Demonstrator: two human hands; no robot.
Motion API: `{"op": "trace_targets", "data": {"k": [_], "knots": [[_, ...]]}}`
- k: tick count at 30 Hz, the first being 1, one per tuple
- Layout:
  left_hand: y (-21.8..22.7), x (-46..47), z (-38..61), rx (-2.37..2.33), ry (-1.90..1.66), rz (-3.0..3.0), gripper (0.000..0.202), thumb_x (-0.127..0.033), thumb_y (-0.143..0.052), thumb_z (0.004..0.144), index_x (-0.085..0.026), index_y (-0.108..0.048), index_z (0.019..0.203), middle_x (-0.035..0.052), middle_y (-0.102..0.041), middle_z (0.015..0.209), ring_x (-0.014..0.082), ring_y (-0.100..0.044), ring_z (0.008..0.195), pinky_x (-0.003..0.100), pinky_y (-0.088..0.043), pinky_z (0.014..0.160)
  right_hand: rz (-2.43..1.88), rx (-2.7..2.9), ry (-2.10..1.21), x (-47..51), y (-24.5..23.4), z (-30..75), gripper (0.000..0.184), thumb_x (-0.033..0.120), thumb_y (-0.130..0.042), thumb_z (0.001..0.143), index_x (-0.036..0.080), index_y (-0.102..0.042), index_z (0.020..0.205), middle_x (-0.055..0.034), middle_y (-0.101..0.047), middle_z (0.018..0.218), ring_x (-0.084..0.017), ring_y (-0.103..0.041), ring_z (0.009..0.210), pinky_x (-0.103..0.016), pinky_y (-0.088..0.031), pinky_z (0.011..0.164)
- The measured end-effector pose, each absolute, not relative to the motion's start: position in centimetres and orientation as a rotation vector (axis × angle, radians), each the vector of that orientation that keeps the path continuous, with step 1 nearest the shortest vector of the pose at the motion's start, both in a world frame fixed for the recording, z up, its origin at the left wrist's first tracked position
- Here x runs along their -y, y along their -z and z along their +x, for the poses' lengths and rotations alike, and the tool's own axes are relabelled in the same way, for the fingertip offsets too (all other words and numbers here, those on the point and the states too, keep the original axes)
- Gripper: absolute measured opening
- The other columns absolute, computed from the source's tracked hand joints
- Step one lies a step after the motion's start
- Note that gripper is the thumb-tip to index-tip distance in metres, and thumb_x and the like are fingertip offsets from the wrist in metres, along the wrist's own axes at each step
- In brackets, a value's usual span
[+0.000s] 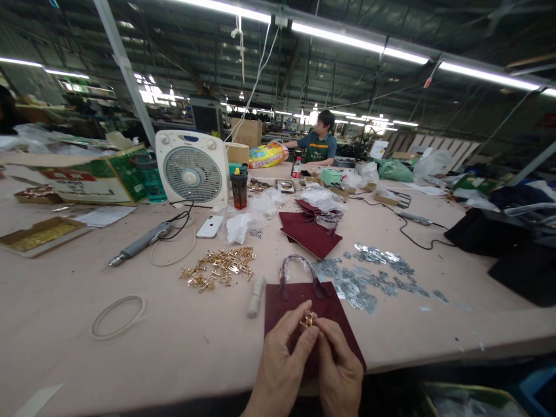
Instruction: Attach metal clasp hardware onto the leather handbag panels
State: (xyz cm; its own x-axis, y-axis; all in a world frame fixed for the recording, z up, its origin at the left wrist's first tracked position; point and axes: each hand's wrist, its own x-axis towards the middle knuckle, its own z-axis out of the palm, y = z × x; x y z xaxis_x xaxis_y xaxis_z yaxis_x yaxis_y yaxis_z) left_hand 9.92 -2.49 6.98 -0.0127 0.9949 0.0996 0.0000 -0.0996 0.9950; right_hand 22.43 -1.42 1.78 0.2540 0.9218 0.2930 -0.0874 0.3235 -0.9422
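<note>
A small gold metal bag fitting [308,318] is pinched between my fingertips, over a dark red bag panel [284,301] near the table's front edge. My left hand [282,356] closes on it with thumb and forefinger. From the other side my right hand [341,362] has its closed fingertips against the same fitting. The panel carries a wrapped handle [299,260] that arches away from me. A pale rolled piece [256,296] lies left of the panel. Beyond it is a pile of gold fittings [219,266]. Many flat silver plates [360,284] spread to the right.
Further back stand a box fan [191,171], a dark tumbler [238,188] and a white phone [209,226]. An electric screwdriver [141,243] lies at left. More dark red panels [308,231] sit behind the handle. Across the table, a person [320,145] reaches toward a yellow bag [267,155].
</note>
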Motion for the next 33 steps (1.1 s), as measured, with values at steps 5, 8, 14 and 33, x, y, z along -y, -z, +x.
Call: {"op": "trace_targets", "data": {"k": [5,8,14,33], "knots": [[-7.4,2.8,9.5,-1.183,-1.247,1.358,0.049,-0.048,-0.057,0.102,-0.027,-0.059,0.146,0.0074,-0.068,0.129,0.0212,-0.064,0.122,0.032,-0.050,0.110,-0.862,1.467,-0.433,1.6,-2.4,23.4,0.024,0.016,-0.069,0.096,0.029,-0.081,0.112,-0.0077,-0.079,0.106,-0.023,-0.075,0.097,-0.034,-0.064,0.085],[-7.4,3.0,9.0,-1.172,-1.239,1.407,0.048,-0.045,-0.053,0.105,-0.027,-0.056,0.149,0.0077,-0.064,0.132,0.0205,-0.061,0.125,0.034,-0.048,0.113,-0.835,1.621,-0.347,1.4,-2.7,23.8,0.032,0.010,-0.063,0.097,0.028,-0.077,0.121,-0.0075,-0.078,0.109,-0.021,-0.076,0.100,-0.031,-0.065,0.086],[-7.2,2.8,8.2,-1.132,-1.287,1.598,0.040,-0.032,-0.051,0.107,-0.030,-0.060,0.145,0.0071,-0.067,0.119,0.0190,-0.065,0.112,0.032,-0.054,0.101,-0.894,1.660,-0.426,1.4,-3.5,24.0,0.031,0.013,-0.062,0.099,0.027,-0.072,0.124,-0.0065,-0.076,0.114,-0.021,-0.075,0.104,-0.030,-0.064,0.090],[-7.6,3.1,8.0,-1.027,-1.513,1.887,0.029,-0.016,-0.059,0.102,-0.025,-0.067,0.128,0.0062,-0.074,0.112,0.0155,-0.071,0.102,0.022,-0.058,0.088,-0.863,1.656,-0.652,1.9,-6.6,25.1,0.012,0.015,-0.065,0.100,0.027,-0.068,0.103,-0.0038,-0.063,0.104,-0.018,-0.067,0.098,-0.027,-0.056,0.084]]}}
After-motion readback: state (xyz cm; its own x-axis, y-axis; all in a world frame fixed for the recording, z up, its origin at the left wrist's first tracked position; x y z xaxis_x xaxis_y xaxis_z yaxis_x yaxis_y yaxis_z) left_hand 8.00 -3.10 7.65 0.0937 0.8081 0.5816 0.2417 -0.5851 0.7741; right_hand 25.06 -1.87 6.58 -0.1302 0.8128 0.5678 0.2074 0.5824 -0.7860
